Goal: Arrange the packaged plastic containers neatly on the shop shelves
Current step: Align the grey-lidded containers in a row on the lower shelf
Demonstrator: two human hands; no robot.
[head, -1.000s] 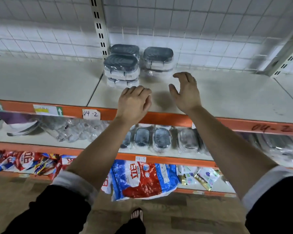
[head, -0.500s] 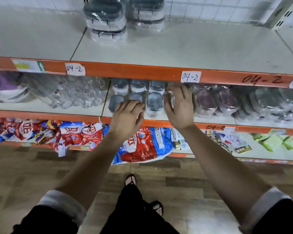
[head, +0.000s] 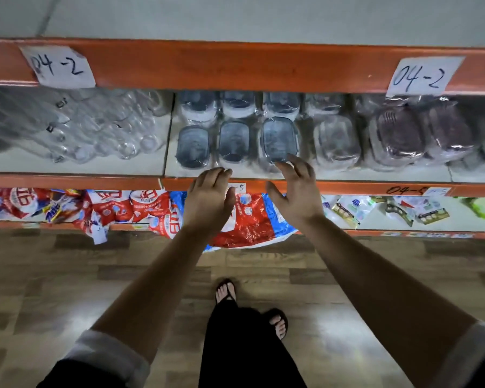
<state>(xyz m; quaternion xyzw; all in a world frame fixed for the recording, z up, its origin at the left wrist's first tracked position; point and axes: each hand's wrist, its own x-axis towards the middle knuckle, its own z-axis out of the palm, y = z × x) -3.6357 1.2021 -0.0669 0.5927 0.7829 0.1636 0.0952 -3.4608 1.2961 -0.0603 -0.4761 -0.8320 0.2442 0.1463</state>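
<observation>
**Both hands closing in on the grey-lidded tubs on the middle shelf**

So the person is standing at an orange-edged metal shop shelf looking down, and both arms are stretched toward the middle level. The left hand is loose with fingers curled a bit, hovering at the near lip of the shelf, holding nothing. The right hand is spread with fingers apart, also empty, its fingertips right at the near edge of a shrink-wrapped clear plastic container with a dark grey lid. Can't tell if they actually touch the wrap or just hover over it.

That container is the right one of 3 in the near row, with 2 similar wrapped grey-lidded tubs to its left and another row of them further back. To the right sit wrapped clear tubs without dark lids, then purple-lidded ones. Far left is a heap of clear wrapped glassware. The bottom shelf has red, white and blue bags spilling over its edge.

My guess is the next step is picking up that right tub. To do it well: get 1 hand on each side of it rather than pinching the film, since shrink wrap is slippery and could tear. Lift straight up a little before pulling it near, so it doesn't drag its neighbours out of line, and mind the shelf edge overhead.
</observation>
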